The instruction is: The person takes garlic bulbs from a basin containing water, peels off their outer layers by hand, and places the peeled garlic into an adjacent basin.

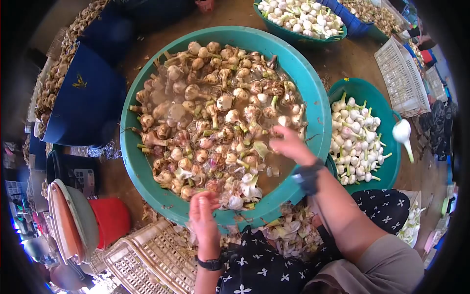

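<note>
My left hand (203, 218) is at the tub's near edge, fingers pressed together, and what they hold, if anything, I cannot make out. Over the right part of the big green tub (320, 115), my right hand (290, 145) has its fingers apart and holds nothing. Soil-stained garlic bulbs (225, 102) with stems float in brown water there. White peeled bulbs (355, 132) fill a smaller green tub (387, 108) at the right. One clean white bulb (402, 131) with its stem appears at that tub's right rim, touching neither hand.
Peelings (293, 230) lie below the big tub, beside a beige crate (156, 259). Another tub of white garlic (306, 19) is at the top. A blue container (83, 98) and a red container (110, 220) are at left. A white crate (401, 76) stands at right.
</note>
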Demonstrator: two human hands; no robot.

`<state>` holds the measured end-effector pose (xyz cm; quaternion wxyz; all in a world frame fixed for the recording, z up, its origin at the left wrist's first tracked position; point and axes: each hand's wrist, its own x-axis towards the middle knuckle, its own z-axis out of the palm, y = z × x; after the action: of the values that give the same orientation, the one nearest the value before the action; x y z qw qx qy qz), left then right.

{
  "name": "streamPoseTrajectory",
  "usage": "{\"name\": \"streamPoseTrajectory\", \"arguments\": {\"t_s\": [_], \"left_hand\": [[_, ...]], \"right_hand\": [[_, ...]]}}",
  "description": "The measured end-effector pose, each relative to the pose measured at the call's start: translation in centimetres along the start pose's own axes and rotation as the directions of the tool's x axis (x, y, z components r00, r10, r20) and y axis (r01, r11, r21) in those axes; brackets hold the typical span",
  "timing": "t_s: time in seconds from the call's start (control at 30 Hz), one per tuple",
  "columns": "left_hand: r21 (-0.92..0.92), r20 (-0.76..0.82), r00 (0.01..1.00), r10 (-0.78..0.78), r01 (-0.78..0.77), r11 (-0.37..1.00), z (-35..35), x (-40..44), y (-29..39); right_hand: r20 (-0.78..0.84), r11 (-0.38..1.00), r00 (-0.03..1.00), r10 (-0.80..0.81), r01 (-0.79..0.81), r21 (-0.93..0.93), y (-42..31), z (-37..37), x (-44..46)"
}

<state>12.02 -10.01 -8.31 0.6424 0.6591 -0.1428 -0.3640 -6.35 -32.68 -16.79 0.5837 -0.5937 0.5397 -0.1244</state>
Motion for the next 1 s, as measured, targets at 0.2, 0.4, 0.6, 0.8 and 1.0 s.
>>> {"name": "streamPoseTrajectory", "arguments": {"t_s": [0.2, 0.4, 0.6, 0.8, 1.0], "left_hand": [[0.181, 0.222, 0.974, -0.041, 0.000, 0.983, 1.6, 0.6, -2.6], [0.517, 0.199, 0.976, -0.087, -0.030, 0.856, 2.2, 1.0, -5.4], [0.427, 0.224, 0.966, 0.126, -0.214, 0.878, 1.1, 1.3, -4.7], [0.388, 0.239, 0.964, -0.113, 0.012, 0.921, 0.4, 2.5, -6.3], [0.197, 0.394, 0.895, 0.208, -0.303, 0.932, 0.1, 2.3, -3.7]], "right_hand": [[0.340, 0.743, 0.931, 0.136, 0.131, -0.656, -0.3, 3.6, -0.4], [0.431, 0.887, 0.781, -0.452, 0.444, 0.127, -5.2, 9.2, -10.3], [0.537, 0.384, 0.627, -0.564, 0.776, -0.501, -4.8, 9.1, -11.8], [0.403, 0.477, 0.690, -0.601, 0.714, -0.512, -3.8, 10.0, -10.0], [0.479, 0.970, 0.876, 0.055, -0.161, 0.183, -5.1, 9.7, -10.7]]}}
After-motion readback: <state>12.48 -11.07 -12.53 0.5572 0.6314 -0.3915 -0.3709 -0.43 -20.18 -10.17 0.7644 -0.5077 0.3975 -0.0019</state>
